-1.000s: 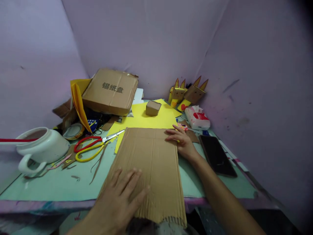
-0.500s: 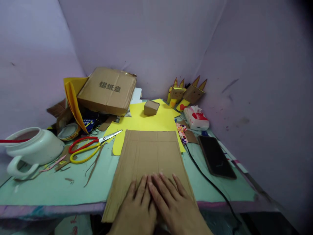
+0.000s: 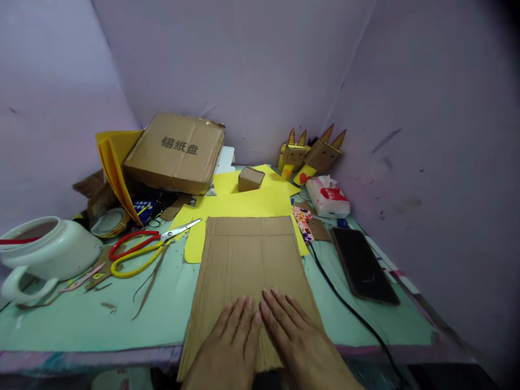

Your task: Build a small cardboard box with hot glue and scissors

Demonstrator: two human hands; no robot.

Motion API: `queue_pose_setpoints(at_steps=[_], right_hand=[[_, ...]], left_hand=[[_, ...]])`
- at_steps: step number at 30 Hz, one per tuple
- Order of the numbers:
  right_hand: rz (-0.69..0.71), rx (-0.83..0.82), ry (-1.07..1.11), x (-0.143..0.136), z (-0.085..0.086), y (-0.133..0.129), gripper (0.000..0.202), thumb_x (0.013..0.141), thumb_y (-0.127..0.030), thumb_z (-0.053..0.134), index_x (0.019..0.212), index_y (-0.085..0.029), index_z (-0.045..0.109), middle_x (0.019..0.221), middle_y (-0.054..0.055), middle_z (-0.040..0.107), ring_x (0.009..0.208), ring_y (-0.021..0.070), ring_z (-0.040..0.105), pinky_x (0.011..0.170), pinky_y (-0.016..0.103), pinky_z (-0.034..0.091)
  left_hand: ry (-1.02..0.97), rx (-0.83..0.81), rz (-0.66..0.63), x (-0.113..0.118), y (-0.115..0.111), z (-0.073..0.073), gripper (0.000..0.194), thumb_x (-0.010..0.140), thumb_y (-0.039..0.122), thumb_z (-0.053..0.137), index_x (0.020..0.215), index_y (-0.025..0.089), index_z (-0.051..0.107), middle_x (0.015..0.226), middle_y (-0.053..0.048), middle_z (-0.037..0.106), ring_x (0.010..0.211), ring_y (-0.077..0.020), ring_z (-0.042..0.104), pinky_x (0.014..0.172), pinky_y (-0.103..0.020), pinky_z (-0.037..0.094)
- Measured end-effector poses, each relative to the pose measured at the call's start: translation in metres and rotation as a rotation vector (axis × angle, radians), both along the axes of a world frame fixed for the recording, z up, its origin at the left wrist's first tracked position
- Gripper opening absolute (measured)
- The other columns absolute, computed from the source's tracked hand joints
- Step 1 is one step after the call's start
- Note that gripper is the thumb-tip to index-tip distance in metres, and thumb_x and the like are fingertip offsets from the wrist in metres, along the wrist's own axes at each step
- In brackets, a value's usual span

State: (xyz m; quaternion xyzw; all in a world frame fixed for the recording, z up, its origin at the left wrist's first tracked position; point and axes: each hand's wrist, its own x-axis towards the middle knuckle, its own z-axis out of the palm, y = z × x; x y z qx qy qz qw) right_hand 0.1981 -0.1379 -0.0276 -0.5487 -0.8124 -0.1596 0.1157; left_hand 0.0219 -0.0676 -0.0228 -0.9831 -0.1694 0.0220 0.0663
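A flat brown cardboard sheet [image 3: 252, 254] with crease lines lies in front of me, its near end reaching past the table edge. My left hand [image 3: 233, 338] rests flat on its lower part, fingers stretched out. Beside it, my right hand [image 3: 294, 336] also lies palm down on the cardboard, fingers extended, with a small gap between the two hands. Yellow paper [image 3: 244, 203] sticks out from under the far end of the sheet. Farther back, a small cardboard block [image 3: 251, 179] sits on yellow paper.
Left are red-and-yellow scissors [image 3: 138, 254], a white pot [image 3: 52, 252] and a large cardboard box [image 3: 174, 151]. Right are a phone [image 3: 364, 265], a black cable [image 3: 349, 306] and a tissue pack [image 3: 328, 196]. Cardboard figures [image 3: 323, 156] stand against the back wall.
My hands have moved slightly apart on the cardboard; before, their fingertips met. The yellow paper's far part appears lifted or bowed behind the sheet. The view has shifted a little.
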Motion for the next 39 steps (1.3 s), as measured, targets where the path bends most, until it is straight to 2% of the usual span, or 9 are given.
queue_pose_setpoints(at_steps=[8, 14, 18, 23, 27, 31, 33, 36, 39], right_hand=[[0.077, -0.017, 0.059, 0.008, 0.004, 0.012, 0.034, 0.082, -0.026, 0.054, 0.111, -0.011, 0.066, 0.114, 0.012, 0.068, 0.106, 0.0235, 0.063, 0.087, 0.032, 0.052], [0.16, -0.113, 0.064, 0.012, 0.018, 0.023, 0.038, 0.083, -0.034, 0.053, 0.105, -0.008, 0.069, 0.108, 0.014, 0.07, 0.102, 0.0221, 0.066, 0.09, 0.026, 0.051], [0.133, -0.155, 0.062, 0.009, 0.023, 0.022, 0.04, 0.083, -0.034, 0.054, 0.108, -0.006, 0.068, 0.111, 0.015, 0.068, 0.103, 0.0245, 0.065, 0.091, 0.028, 0.051], [0.0, -0.048, 0.015, 0.0, 0.008, 0.013, 0.035, 0.083, -0.033, 0.055, 0.109, -0.012, 0.067, 0.113, 0.014, 0.068, 0.1, 0.0268, 0.066, 0.079, 0.034, 0.054], [0.003, 0.103, 0.054, -0.006, 0.0, 0.003, 0.025, 0.084, -0.032, 0.057, 0.102, -0.018, 0.067, 0.104, 0.008, 0.072, 0.093, 0.0237, 0.066, 0.077, 0.035, 0.051], [-0.002, 0.123, 0.231, -0.008, -0.001, -0.009, 0.011, 0.084, -0.032, 0.06, 0.089, -0.023, 0.065, 0.09, 0.001, 0.071, 0.082, 0.0175, 0.062, 0.078, 0.031, 0.048], [-0.013, 0.115, 0.311, -0.008, -0.002, -0.013, 0.015, 0.083, -0.039, 0.06, 0.083, -0.024, 0.063, 0.081, 0.0, 0.069, 0.072, 0.0159, 0.06, 0.074, 0.03, 0.048], [0.017, 0.167, 0.405, -0.007, -0.003, -0.015, 0.025, 0.085, -0.046, 0.055, 0.085, -0.022, 0.063, 0.076, 0.0, 0.067, 0.066, 0.015, 0.058, 0.073, 0.031, 0.048], [0.069, 0.156, 0.528, -0.006, -0.001, -0.015, 0.029, 0.089, -0.044, 0.049, 0.088, -0.02, 0.063, 0.077, 0.002, 0.067, 0.067, 0.0147, 0.058, 0.064, 0.028, 0.048]], left_hand=[[0.055, -0.093, -0.07, 0.005, 0.015, 0.021, 0.043, 0.088, 0.014, 0.036, 0.127, 0.01, 0.054, 0.125, -0.015, 0.057, 0.115, -0.0257, 0.056, 0.093, -0.032, 0.05], [0.159, -0.314, 0.009, 0.022, 0.025, 0.05, 0.04, 0.089, 0.02, 0.043, 0.124, 0.009, 0.057, 0.125, -0.016, 0.057, 0.115, -0.0251, 0.056, 0.094, -0.03, 0.049], [0.136, -0.356, 0.034, 0.024, 0.023, 0.057, 0.041, 0.089, 0.02, 0.043, 0.125, 0.006, 0.055, 0.126, -0.019, 0.055, 0.118, -0.0271, 0.054, 0.096, -0.034, 0.048], [0.107, -0.328, 0.039, 0.011, 0.017, 0.04, 0.049, 0.083, 0.019, 0.048, 0.13, 0.008, 0.049, 0.133, -0.018, 0.05, 0.124, -0.0281, 0.047, 0.1, -0.037, 0.045], [0.003, -0.164, -0.005, -0.011, 0.014, -0.002, 0.064, 0.072, 0.003, 0.05, 0.135, 0.015, 0.044, 0.138, -0.015, 0.047, 0.127, -0.0283, 0.045, 0.101, -0.04, 0.043], [-0.149, -0.031, -0.002, -0.031, 0.014, -0.031, 0.054, 0.074, 0.02, 0.062, 0.127, 0.021, 0.052, 0.134, -0.015, 0.052, 0.121, -0.0325, 0.048, 0.099, -0.048, 0.039], [-0.192, 0.014, -0.048, -0.037, 0.014, -0.027, 0.043, 0.078, 0.03, 0.062, 0.12, 0.024, 0.057, 0.127, -0.011, 0.058, 0.115, -0.0285, 0.053, 0.098, -0.042, 0.039], [-0.268, 0.088, -0.124, -0.042, 0.013, -0.006, 0.026, 0.085, 0.032, 0.055, 0.109, 0.025, 0.063, 0.113, -0.005, 0.067, 0.105, -0.0214, 0.058, 0.095, -0.032, 0.042], [-0.326, 0.071, -0.069, -0.041, 0.007, 0.009, 0.018, 0.087, 0.03, 0.054, 0.096, 0.023, 0.068, 0.106, -0.004, 0.069, 0.103, -0.0198, 0.059, 0.094, -0.03, 0.045]])
